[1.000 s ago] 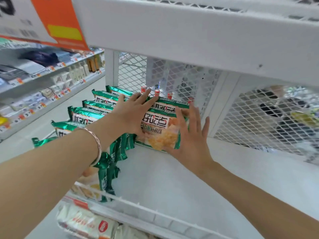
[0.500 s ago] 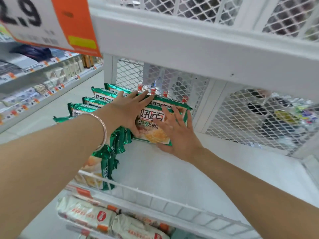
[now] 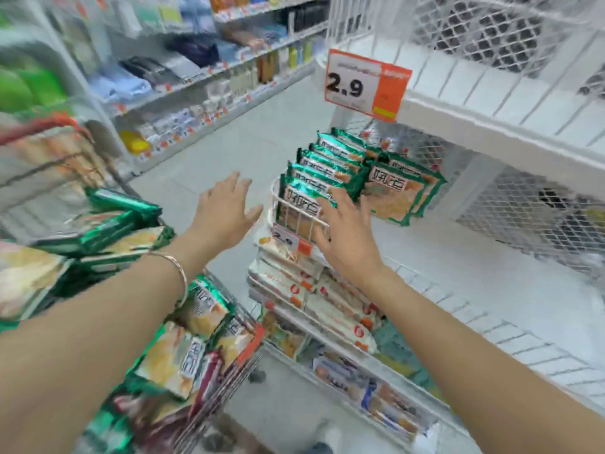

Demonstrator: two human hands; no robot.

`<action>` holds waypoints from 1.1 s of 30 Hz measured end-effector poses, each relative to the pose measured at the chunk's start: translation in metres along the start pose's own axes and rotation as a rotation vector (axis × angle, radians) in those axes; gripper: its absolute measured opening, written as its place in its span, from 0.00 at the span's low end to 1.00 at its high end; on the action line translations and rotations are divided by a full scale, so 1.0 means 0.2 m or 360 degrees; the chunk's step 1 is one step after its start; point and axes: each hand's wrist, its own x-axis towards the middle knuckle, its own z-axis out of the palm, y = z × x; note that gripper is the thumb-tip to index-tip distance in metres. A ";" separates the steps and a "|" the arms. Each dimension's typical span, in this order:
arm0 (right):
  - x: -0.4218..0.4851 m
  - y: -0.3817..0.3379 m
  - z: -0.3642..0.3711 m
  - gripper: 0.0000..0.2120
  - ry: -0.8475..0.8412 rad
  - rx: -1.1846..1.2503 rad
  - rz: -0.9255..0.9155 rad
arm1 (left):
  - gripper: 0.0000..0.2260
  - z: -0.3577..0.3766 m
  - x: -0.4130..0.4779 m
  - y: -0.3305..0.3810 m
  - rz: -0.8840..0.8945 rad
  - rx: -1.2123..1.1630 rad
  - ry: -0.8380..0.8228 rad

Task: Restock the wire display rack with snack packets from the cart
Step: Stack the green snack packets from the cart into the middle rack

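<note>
While the frame is motion-blurred, I can still read the snack packets (image 3: 327,178): green foil edges, white label, standing in a row on the wire rack (image 3: 491,132) shelf, frame centre-right. More lie in the cart (image 3: 229,365), lower left. Versus half a second ago, both hands have pulled off the packets: left hand (image 3: 226,208) spread and empty mid-frame, right hand (image 3: 347,234) splayed, grasping nothing, over the shelf's front rail.

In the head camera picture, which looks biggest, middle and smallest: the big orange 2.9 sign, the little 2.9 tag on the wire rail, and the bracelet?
1. Big orange 2.9 sign, clearly largest.
2. and 3. Little 2.9 tag and bracelet: they look about alike. The bracelet is partly hidden around the wrist and nearer the camera, so no ranking.
</note>
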 end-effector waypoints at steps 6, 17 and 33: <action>0.00 -0.53 0.25 0.23 -0.0236 0.0179 -0.0300 | 0.25 -0.03 -0.50 -0.39 -0.0506 -0.0030 -0.0131; -0.12 -0.97 0.66 0.22 -0.1296 0.0687 0.0011 | 0.21 -0.06 -1.24 -0.69 -0.1430 -0.0366 0.0133; 0.12 -1.12 0.87 0.18 -0.1972 0.1544 0.0871 | 0.15 -0.02 -1.54 -0.66 -0.1983 -0.0762 0.0501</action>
